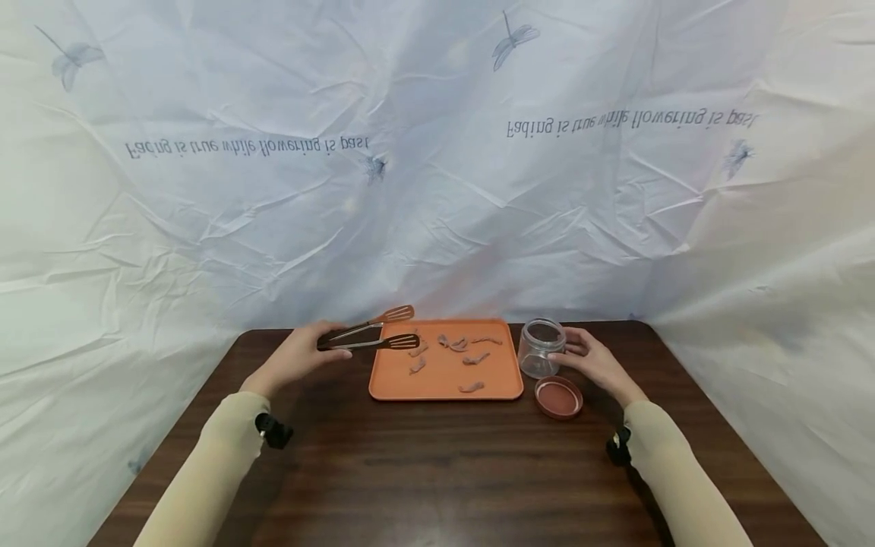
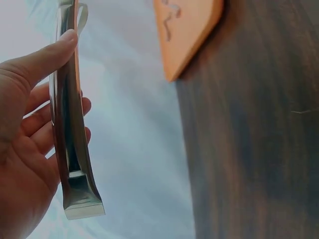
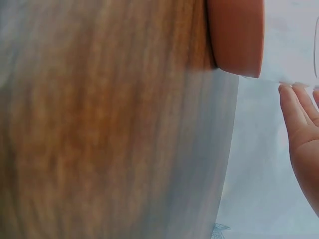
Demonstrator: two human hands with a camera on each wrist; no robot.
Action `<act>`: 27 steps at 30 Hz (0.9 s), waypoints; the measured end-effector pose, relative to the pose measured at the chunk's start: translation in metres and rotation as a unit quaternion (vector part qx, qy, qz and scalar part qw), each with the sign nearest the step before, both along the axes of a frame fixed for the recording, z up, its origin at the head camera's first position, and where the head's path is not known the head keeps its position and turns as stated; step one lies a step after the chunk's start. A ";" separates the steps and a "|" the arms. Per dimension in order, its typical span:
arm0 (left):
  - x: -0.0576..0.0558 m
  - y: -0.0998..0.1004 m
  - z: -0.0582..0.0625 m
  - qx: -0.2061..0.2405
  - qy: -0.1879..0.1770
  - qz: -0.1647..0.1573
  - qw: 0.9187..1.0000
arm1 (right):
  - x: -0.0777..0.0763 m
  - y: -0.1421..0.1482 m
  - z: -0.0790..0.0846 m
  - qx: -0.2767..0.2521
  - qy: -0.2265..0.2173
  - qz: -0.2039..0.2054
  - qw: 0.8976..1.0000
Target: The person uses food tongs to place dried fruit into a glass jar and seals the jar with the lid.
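My left hand (image 1: 304, 351) grips a pair of slotted tongs (image 1: 362, 335) by the handle end. Their two slotted heads stand apart over the left side of an orange tray (image 1: 444, 387). In the left wrist view the thumb lies along the shiny metal handle (image 2: 70, 114), fingers behind it. Several small greyish-brown twisted pieces (image 1: 472, 387) are spread on the tray. Right of it, my right hand (image 1: 595, 363) holds a clear, lidless jar (image 1: 535, 361) at its right side, thumb in front. A reddish-brown round lid (image 1: 559, 397) lies just in front of the jar.
Everything rests on a dark wooden table (image 1: 410, 471). A white printed sheet (image 1: 437, 190) hangs behind and at both sides, close to the table's back edge. The tray lies near that edge.
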State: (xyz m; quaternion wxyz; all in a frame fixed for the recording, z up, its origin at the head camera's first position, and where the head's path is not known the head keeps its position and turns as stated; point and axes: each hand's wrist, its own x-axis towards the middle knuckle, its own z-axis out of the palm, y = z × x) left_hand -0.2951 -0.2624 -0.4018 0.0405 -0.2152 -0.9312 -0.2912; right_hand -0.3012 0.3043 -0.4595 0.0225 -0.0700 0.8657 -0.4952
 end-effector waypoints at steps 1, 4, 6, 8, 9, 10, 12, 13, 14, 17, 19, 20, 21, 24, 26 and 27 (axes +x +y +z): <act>0.001 0.000 0.002 0.003 0.000 -0.001 1.000 | 0.001 -0.001 0.000 0.005 0.001 0.000 1.000; 0.004 0.002 0.006 0.011 0.003 -0.006 1.000 | 0.002 -0.002 0.002 0.016 0.004 0.003 1.000; 0.004 0.004 0.009 0.012 0.002 -0.009 1.000 | 0.003 -0.002 0.004 0.025 0.007 0.008 1.000; 0.004 0.007 0.010 0.008 0.004 -0.011 1.000 | 0.002 -0.002 0.004 0.029 0.010 0.012 0.999; 0.004 0.008 0.011 0.003 0.006 -0.012 1.000 | 0.002 -0.002 0.004 0.030 0.012 0.015 0.999; 0.004 0.009 0.011 0.000 0.007 -0.015 1.000 | 0.001 -0.002 0.004 0.031 0.013 0.018 0.999; 0.003 0.010 0.011 -0.010 0.010 -0.016 1.000 | 0.000 -0.003 0.003 0.030 0.009 0.022 0.999; 0.003 0.011 0.011 -0.013 0.010 -0.017 1.000 | 0.000 -0.003 0.003 0.028 0.004 0.022 0.999; 0.003 0.012 0.010 -0.016 0.009 -0.018 1.000 | 0.000 -0.004 0.003 0.028 -0.001 0.025 0.999; 0.003 0.014 0.008 -0.028 0.010 -0.019 0.999 | -0.001 -0.006 0.002 0.028 -0.012 0.024 0.999; 0.003 0.015 0.005 -0.039 0.012 -0.018 0.999 | -0.002 -0.007 0.002 0.027 -0.017 0.023 0.999; 0.003 0.016 0.003 -0.044 0.013 -0.019 0.999 | -0.002 -0.007 0.002 0.028 -0.017 0.023 0.999; 0.003 0.017 0.002 -0.048 0.014 -0.021 0.999 | -0.002 -0.007 0.003 0.029 -0.017 0.022 0.999; 0.003 0.020 -0.005 -0.063 0.014 -0.027 0.998 | -0.001 -0.008 0.004 0.032 -0.017 0.027 0.999; 0.003 0.021 -0.010 -0.073 0.015 -0.037 0.996 | -0.001 -0.008 0.004 0.034 -0.017 0.029 0.999; 0.003 0.021 -0.013 -0.078 0.015 -0.041 0.996 | -0.001 -0.008 0.005 0.035 -0.017 0.031 0.999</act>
